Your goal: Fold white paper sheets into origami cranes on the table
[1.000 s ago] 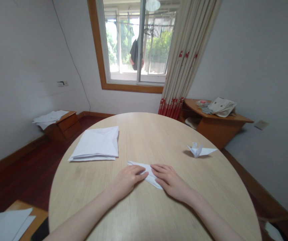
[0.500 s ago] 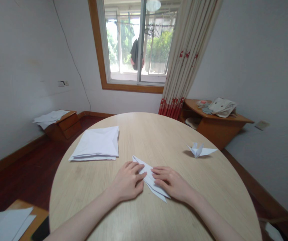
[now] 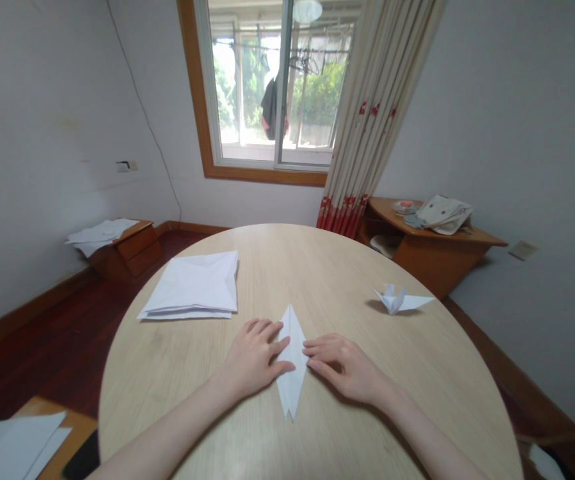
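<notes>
**Head cam snapshot, mostly white paper and wood**

Only the head cam here, so one view, and it's a bit warped at the edges. The narrow folded paper (image 3: pixel 291 363) lies lengthwise on the round wooden table (image 3: pixel 327 267), near the near edge, pointing far and near. The left hand (image 3: pixel 253 357) and right hand (image 3: pixel 342 368) sit flat on either side of it, apart and not clamped on anything. The left thumb and the right fingertips (image 3: pixel 310 362) seem to just touch its sides, though from this angle I can't swear to how much pressure there is.

Nothing blocks the fold. To the far left is a stack of folded white paper (image 3: pixel 190 287), and to the right sits a finished-looking paper crane (image 3: pixel 392 300), both well apart from the hands.

Off the table, the far-left wooden nightstand (image 3: pixel 127 245) has loose paper (image 3: pixel 101 233) on top. The far-right corner desk (image 3: pixel 432 257) holds a cloth bag (image 3: pixel 443 215) and a small dish (image 3: pixel 405 208). A red-trimmed curtain (image 3: pixel 367 113) hangs beside the window (image 3: pixel 267 87). More paper sheets (image 3: pixel 15 447) lie on a wooden surface (image 3: pixel 62 417) at near left.
</notes>
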`<state>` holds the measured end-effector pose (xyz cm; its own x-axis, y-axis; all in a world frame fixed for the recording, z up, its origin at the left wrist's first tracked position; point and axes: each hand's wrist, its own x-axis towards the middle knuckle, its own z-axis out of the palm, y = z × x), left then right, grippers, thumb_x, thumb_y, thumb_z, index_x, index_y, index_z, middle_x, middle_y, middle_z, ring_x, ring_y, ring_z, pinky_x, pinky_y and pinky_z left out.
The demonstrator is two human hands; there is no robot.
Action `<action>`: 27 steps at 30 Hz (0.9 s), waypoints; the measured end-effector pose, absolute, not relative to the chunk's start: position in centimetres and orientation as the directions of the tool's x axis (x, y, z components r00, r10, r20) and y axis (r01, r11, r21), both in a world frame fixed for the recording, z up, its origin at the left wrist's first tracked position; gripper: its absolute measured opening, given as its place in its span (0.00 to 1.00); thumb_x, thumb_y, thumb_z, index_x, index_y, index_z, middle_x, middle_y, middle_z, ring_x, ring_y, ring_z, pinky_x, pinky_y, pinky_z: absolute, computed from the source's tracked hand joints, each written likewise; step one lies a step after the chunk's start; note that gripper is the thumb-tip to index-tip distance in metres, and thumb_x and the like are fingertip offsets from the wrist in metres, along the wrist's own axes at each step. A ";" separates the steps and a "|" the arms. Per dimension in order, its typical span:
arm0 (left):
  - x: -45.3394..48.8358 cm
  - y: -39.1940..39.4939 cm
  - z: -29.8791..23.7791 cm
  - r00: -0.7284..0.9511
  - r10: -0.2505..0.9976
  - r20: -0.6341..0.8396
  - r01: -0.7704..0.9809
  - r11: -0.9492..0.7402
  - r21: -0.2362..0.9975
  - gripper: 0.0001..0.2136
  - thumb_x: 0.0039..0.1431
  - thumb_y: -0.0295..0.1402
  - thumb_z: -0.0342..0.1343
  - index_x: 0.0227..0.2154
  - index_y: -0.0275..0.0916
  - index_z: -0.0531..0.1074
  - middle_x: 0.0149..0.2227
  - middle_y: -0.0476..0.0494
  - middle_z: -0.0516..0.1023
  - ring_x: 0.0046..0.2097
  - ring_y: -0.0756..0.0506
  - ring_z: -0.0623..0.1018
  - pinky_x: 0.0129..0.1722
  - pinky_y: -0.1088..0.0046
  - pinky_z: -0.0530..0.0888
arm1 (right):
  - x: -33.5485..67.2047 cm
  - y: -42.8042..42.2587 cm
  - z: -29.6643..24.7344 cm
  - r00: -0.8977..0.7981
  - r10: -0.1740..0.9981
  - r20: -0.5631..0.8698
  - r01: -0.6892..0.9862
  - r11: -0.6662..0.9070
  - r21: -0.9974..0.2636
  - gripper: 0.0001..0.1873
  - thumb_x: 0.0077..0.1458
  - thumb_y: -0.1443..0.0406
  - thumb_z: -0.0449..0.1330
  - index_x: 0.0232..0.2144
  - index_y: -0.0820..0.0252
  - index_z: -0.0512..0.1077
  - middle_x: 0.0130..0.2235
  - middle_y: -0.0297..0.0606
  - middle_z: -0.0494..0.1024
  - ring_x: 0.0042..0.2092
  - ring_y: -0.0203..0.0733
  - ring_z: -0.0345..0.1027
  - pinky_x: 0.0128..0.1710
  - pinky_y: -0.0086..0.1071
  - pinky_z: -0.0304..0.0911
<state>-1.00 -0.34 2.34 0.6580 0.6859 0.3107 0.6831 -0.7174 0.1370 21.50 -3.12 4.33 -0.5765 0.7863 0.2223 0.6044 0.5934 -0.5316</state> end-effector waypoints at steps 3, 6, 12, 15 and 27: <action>-1.0 -0.3 2.3 0.660 0.684 0.310 0.681 -0.720 0.136 0.19 0.60 0.48 0.54 0.49 0.44 0.73 0.55 0.39 0.70 0.54 0.37 0.67 0.53 0.56 0.63 | 21.5 -3.1 4.3 -0.578 0.784 0.229 0.603 0.598 -0.528 0.15 0.62 0.63 0.52 0.35 0.53 0.79 0.42 0.37 0.81 0.50 0.43 0.72 0.53 0.44 0.62; -1.0 -0.2 2.1 0.663 0.681 0.310 0.678 -0.722 0.136 0.19 0.60 0.47 0.53 0.50 0.45 0.71 0.55 0.40 0.70 0.53 0.38 0.68 0.52 0.57 0.63 | 21.4 -3.2 4.2 -0.579 0.779 0.240 0.603 0.608 -0.517 0.14 0.62 0.63 0.52 0.36 0.53 0.79 0.41 0.37 0.82 0.49 0.43 0.72 0.53 0.44 0.61; -1.1 0.1 2.1 0.660 0.678 0.323 0.669 -0.726 0.159 0.17 0.60 0.41 0.56 0.50 0.44 0.70 0.50 0.43 0.74 0.48 0.41 0.71 0.49 0.60 0.65 | 21.4 -3.3 4.3 -0.588 0.772 0.241 0.611 0.619 -0.493 0.14 0.61 0.64 0.52 0.35 0.53 0.79 0.40 0.37 0.82 0.51 0.45 0.71 0.54 0.45 0.60; -1.1 0.3 2.1 0.667 0.679 0.307 0.665 -0.728 0.165 0.13 0.61 0.36 0.56 0.48 0.44 0.72 0.47 0.44 0.76 0.46 0.41 0.72 0.45 0.63 0.66 | 21.2 -3.5 4.6 -0.599 0.769 0.225 0.612 0.620 -0.491 0.14 0.61 0.64 0.52 0.33 0.53 0.79 0.41 0.37 0.82 0.51 0.45 0.71 0.55 0.45 0.59; -1.0 -0.3 2.0 0.715 0.627 0.309 0.541 -0.777 0.323 0.13 0.65 0.26 0.46 0.45 0.39 0.74 0.46 0.44 0.78 0.44 0.45 0.75 0.45 0.69 0.72 | 20.9 -4.0 4.4 -0.621 0.764 0.176 0.584 0.601 -0.546 0.13 0.58 0.67 0.54 0.39 0.55 0.78 0.46 0.37 0.79 0.51 0.42 0.72 0.53 0.38 0.65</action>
